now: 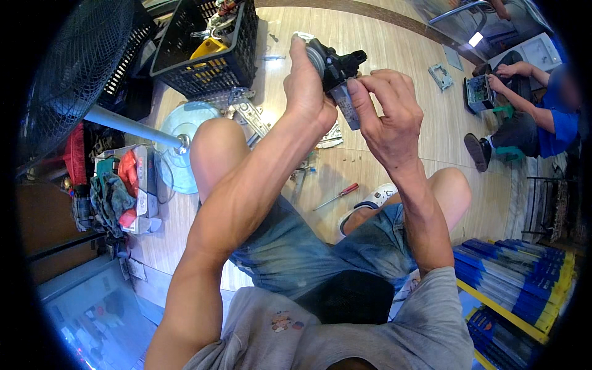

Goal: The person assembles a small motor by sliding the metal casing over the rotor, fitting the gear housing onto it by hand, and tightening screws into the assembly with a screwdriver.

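My left hand (305, 92) grips a black mechanical assembly (335, 66) with a round silver part and a grey oblong lower piece (346, 106), held up above my knees. The fingers of my right hand (391, 123) are curled at the assembly's right side, with the thumb pressed on the grey piece. On the floor below lie a red-handled screwdriver (336, 196), some pale metal parts (246, 114) and small loose bits.
A black crate (209, 77) of parts and a fan (71, 74) on a pale blue round base (176, 169) stand at the left, beside a box of rags (117, 191). At right, another person (549, 111) handles a boxy device; blue-yellow stacked packs (512, 277) lie lower right.
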Demonstrator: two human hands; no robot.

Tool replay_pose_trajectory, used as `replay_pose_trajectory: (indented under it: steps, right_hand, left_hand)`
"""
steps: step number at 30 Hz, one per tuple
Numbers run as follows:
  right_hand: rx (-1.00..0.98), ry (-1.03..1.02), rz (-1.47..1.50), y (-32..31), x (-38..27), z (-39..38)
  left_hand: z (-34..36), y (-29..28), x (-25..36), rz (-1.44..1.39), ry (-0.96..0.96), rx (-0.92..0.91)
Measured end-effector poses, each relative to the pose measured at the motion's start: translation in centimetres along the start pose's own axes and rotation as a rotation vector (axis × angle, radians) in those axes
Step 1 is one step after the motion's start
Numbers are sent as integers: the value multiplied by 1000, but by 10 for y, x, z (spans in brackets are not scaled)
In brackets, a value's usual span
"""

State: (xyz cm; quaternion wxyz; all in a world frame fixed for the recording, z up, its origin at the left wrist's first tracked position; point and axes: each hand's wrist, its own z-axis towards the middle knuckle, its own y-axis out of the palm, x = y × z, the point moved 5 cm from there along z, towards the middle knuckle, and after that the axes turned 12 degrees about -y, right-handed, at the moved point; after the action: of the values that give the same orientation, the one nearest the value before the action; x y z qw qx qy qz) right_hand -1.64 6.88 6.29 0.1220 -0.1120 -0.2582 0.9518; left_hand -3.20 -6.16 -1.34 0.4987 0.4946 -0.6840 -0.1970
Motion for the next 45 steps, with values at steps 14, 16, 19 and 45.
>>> replay_pose_trajectory:
  steps: [14,16,19,45]
  right_hand:
    - [-15,77,66,0,3,-1]
    - [-15,43,46,0,1,1]
    - [-16,21,30,2,2,-1]
    - [-107,103,48,0,3,-1]
  left_hand:
    - [-1,1,-2,-14,-19,-2]
    - [-1,1,-2,-12,-18,-10]
    - [3,-3,-3,-17,-26,-22]
    - [5,-5,-1,7,-20,16]
